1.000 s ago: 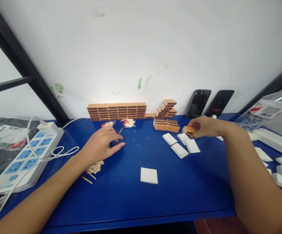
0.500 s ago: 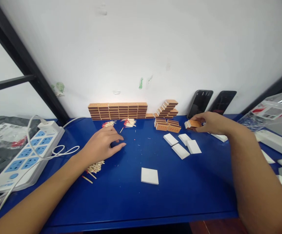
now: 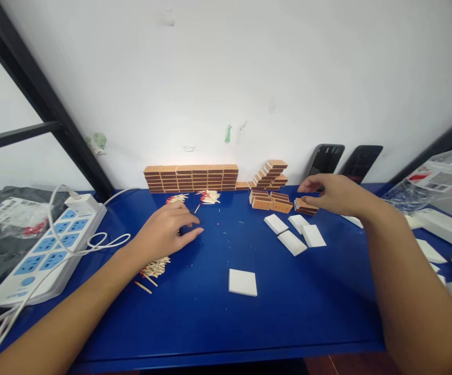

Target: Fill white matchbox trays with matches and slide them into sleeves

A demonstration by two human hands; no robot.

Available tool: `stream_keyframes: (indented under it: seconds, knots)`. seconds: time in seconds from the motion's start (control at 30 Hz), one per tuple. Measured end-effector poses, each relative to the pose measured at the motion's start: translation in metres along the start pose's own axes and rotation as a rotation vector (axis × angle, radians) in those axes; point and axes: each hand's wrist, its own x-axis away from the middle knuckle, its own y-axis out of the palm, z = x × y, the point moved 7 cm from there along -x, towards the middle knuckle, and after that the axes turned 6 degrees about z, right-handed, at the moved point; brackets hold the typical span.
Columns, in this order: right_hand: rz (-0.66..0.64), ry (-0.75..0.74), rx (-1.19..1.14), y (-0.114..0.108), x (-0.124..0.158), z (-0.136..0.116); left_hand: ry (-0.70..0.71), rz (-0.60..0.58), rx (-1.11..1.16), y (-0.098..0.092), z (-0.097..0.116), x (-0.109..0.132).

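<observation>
My right hand (image 3: 333,195) hovers at the back right of the blue table (image 3: 210,323), fingers spread apart and holding nothing. Just under its thumb lies an orange matchbox (image 3: 306,207), beside a small cluster of matchboxes (image 3: 270,201). My left hand (image 3: 167,229) rests on the table left of centre, fingers loosely curled with a gap between thumb and forefinger, nothing visible in them. Loose matches lie behind it (image 3: 177,198) and by its wrist (image 3: 154,267). Three white inner trays (image 3: 293,232) sit in front of my right hand, and one more (image 3: 242,282) lies nearer me.
A wall of stacked matchboxes (image 3: 190,178) and a stepped pile (image 3: 271,173) stand against the white wall. Two phones (image 3: 325,159) lean there too. A white power strip (image 3: 46,247) with cable lies at left. More white trays (image 3: 432,252) and a plastic bag (image 3: 429,182) are at right.
My right hand carried the orange matchbox a little back and right, set it down beside the small cluster and let go, its fingers lifting off. My left hand has stayed put.
</observation>
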Motion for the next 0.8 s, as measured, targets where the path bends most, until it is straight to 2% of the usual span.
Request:
stream_keyframes:
  seconds: [0.07, 0.2, 0.37, 0.53, 0.8]
  knots:
    - [-0.074, 0.052, 0.035, 0.000, 0.005, -0.001, 0.010, -0.001, -0.008, 0.000, 0.000, 0.000]
    - [-0.336, 0.179, 0.032, 0.014, 0.020, 0.000, 0.035, -0.002, -0.025, 0.001, 0.002, 0.000]
    - [-0.403, 0.160, 0.179, 0.021, 0.025, -0.006, 0.040, -0.016, -0.029, 0.004, 0.001, 0.001]
    - [-0.571, 0.396, 0.064, 0.032, 0.043, 0.003, 0.040, -0.022, -0.026, 0.005, 0.001, 0.001]
    - [-0.520, 0.344, 0.043, 0.025, 0.045, -0.009, 0.026, -0.020, -0.018, 0.003, 0.001, 0.001]
